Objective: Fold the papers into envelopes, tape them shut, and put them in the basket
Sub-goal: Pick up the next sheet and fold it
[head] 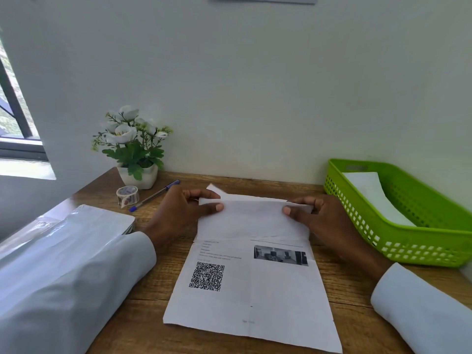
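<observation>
1. One printed paper (pixel 251 297) lies flat on the wooden tabletop (pixel 342 284) nearest the camera, QR code and small photo facing up, far part folded over toward the viewer.
2. Two pale sleeves enter from the bottom corners.
3. Left hand (pixel 178 213) pinches the left end of the folded flap, thumb on top, fingers (pixel 201 193) curled behind the edge.
4. Right hand (pixel 316 215) pinches the right end of the same flap, thumb on top, fingers curled round the edge.
5. Wrapped paper stack (pixel 76 226) sits at left, partly under the left sleeve.
6. Tape roll (pixel 127 196) stands on edge just beside a blue pen (pixel 153 196), left of the hands.
7. Green basket (pixel 419 251) at right holds one white folded paper (pixel 375 195).
8. Potted white flowers (pixel 132 146) stand by the wall, behind the tape.
</observation>
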`<state>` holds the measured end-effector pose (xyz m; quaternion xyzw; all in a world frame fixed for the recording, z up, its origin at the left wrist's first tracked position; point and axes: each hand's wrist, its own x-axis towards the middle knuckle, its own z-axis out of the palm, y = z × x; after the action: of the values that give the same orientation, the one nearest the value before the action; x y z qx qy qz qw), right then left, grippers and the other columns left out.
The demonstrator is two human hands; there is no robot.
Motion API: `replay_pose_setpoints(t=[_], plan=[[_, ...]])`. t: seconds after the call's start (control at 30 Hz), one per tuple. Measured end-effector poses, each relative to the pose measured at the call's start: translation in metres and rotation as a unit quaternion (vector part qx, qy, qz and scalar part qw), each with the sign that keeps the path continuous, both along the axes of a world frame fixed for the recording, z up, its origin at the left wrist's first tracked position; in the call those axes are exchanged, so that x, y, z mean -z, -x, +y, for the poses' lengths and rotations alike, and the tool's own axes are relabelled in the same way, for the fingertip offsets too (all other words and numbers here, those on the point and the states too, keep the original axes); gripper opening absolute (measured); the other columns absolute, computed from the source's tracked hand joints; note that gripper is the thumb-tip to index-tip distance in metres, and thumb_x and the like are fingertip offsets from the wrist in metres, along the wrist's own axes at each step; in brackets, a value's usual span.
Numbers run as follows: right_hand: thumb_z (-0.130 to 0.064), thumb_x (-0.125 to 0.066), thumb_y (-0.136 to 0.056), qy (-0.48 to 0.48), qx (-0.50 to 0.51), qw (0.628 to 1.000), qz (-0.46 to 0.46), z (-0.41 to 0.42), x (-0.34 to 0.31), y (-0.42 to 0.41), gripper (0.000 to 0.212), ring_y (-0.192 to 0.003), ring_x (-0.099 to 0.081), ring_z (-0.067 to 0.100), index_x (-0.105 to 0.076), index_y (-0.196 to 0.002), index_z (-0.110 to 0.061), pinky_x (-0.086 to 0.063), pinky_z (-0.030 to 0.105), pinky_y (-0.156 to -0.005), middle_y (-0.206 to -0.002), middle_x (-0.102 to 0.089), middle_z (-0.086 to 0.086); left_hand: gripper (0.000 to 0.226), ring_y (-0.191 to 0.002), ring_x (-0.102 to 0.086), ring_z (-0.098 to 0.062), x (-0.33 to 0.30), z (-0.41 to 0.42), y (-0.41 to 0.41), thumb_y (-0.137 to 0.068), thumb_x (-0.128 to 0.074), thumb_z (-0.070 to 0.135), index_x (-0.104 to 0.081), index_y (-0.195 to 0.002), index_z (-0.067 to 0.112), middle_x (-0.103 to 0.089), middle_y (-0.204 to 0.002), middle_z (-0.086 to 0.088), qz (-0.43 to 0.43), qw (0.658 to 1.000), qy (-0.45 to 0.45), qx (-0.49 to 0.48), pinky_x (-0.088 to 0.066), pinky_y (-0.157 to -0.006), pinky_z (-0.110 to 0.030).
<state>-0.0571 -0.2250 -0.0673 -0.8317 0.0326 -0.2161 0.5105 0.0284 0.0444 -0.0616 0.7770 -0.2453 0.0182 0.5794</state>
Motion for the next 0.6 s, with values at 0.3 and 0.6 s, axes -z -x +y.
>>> replay_pose_setpoints(t=[0.3, 0.6], plan=[[-0.030, -0.071, -0.086, 0.348, 0.026, 0.921, -0.173, 0.011, -0.014, 0.004, 0.012, -0.114, -0.052, 0.007, -0.075, -0.087, -0.018, -0.037, 0.026, -0.098, -0.114, -0.070, -0.006, 0.014, -0.097, -0.057, -0.006, 0.003, -0.008, 0.001, -0.075, -0.079, 0.035, -0.067, -0.082, 0.032, -0.057, -0.109, 0.013, -0.218, 0.970, -0.099, -0.033, -0.049, -0.076, -0.029], [-0.038, -0.060, -0.089, 0.457, -0.005, 0.881, -0.125, 0.038, -0.021, 0.017, 0.018, -0.064, -0.064, 0.016, -0.073, -0.089, -0.027, -0.036, 0.022, -0.050, -0.075, -0.072, -0.008, 0.007, -0.074, -0.061, -0.004, -0.002, -0.024, 0.022, -0.079, -0.071, 0.023, -0.065, -0.079, 0.026, -0.068, -0.081, 0.016, -0.194, 0.977, 0.010, 0.087, -0.042, -0.061, -0.011]])
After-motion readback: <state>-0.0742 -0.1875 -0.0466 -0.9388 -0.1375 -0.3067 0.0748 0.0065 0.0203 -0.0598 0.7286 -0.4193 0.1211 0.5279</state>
